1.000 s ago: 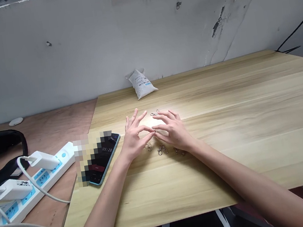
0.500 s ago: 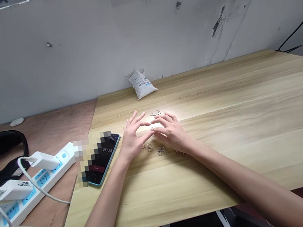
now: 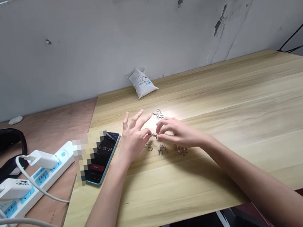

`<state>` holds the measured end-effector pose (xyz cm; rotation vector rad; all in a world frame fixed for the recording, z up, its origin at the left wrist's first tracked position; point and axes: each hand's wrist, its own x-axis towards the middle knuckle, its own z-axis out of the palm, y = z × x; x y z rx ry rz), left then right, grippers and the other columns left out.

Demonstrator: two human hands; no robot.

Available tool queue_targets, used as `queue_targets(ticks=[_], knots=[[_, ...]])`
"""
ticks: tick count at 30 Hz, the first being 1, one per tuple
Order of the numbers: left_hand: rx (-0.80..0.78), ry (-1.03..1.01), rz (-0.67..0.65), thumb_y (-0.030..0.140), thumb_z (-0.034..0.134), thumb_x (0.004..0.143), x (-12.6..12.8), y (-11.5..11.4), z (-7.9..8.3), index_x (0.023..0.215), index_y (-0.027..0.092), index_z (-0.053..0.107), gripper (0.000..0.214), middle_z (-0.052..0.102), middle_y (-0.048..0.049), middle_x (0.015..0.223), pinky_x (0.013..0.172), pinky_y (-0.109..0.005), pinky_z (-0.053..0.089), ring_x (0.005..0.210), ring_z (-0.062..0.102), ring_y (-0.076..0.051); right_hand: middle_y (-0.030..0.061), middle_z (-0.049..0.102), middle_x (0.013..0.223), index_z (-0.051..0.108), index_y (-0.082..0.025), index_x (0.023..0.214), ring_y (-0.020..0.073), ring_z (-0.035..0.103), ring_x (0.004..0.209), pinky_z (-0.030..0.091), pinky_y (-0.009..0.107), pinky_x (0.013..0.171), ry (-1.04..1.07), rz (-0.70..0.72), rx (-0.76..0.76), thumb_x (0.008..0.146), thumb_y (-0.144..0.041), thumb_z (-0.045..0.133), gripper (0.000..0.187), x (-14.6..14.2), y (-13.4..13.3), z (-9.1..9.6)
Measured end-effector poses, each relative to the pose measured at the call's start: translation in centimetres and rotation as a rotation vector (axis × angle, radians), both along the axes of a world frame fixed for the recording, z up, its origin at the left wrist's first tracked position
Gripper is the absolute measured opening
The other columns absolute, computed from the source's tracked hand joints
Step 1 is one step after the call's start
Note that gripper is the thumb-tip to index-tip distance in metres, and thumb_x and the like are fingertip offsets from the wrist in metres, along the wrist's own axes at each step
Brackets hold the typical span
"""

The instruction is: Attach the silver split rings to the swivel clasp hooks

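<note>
Between my two hands is a small metal swivel clasp (image 3: 155,136), just above the wooden table. My left hand (image 3: 136,138) pinches its left end with thumb and index finger, the other fingers raised and spread. At the right end, my right hand (image 3: 177,131) grips it between thumb and fingertips, the fingers curled. Whether a ring is joined to the clasp is too small to tell. Nearer to me lie a few rings (image 3: 148,147), a small cluster of clasps (image 3: 162,149) and a larger pile (image 3: 181,150). Another group of metal clasps (image 3: 158,114) rests beyond my fingers.
A phone (image 3: 103,158) showing a timer lies left of my left hand. Further left, a power strip (image 3: 67,153) with plugged-in chargers and cables sits on a brown surface beside a black strapped item (image 3: 3,149). A white plastic packet (image 3: 143,83) stands near the wall.
My hands have drawn slightly apart, showing the clasp between them. My right hand has shifted right, uncovering the larger pile. My left fingers have spread upward.
</note>
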<state>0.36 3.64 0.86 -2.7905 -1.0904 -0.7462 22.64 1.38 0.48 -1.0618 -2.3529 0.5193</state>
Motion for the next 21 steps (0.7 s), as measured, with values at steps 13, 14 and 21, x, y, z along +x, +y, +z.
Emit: queue_targets(ticks=[13,14,21], knots=[[-0.462,0.092,0.059,0.035,0.062,0.088,-4.6,0.9,1.3,0.088,0.025,0.073,0.015,0.068,-0.0024,0.094,0.074,-0.032,0.046,0.085,0.062,-0.02,0.0067,0.07,0.093,0.073,-0.022,0.09,0.0222,0.062,0.088,0.045,0.038,0.077,-0.108,-0.303,0.071,0.092,-0.028,0.057,0.017,2.6,1.4,-0.2],[-0.471,0.082,0.058,0.033,0.061,0.088,-4.4,0.9,1.1,0.085,0.024,0.073,0.015,0.068,-0.0024,0.091,0.072,-0.031,0.046,0.083,0.062,-0.019,0.0058,0.07,0.089,0.073,-0.022,0.089,0.0198,0.063,0.081,0.046,0.034,0.069,-0.111,-0.232,-0.008,0.091,-0.028,0.057,0.018,3.4,1.1,0.5],[-0.469,-0.019,0.064,0.028,0.059,0.089,-3.4,0.9,0.4,0.082,0.027,0.071,0.014,0.072,-0.003,0.089,0.07,-0.033,0.048,0.083,0.065,-0.021,0.002,0.07,0.078,0.073,-0.026,0.086,0.0165,0.062,0.066,0.038,0.029,0.053,-0.26,-0.141,-0.081,0.086,-0.027,0.061,0.012,7.1,-1.3,1.5]])
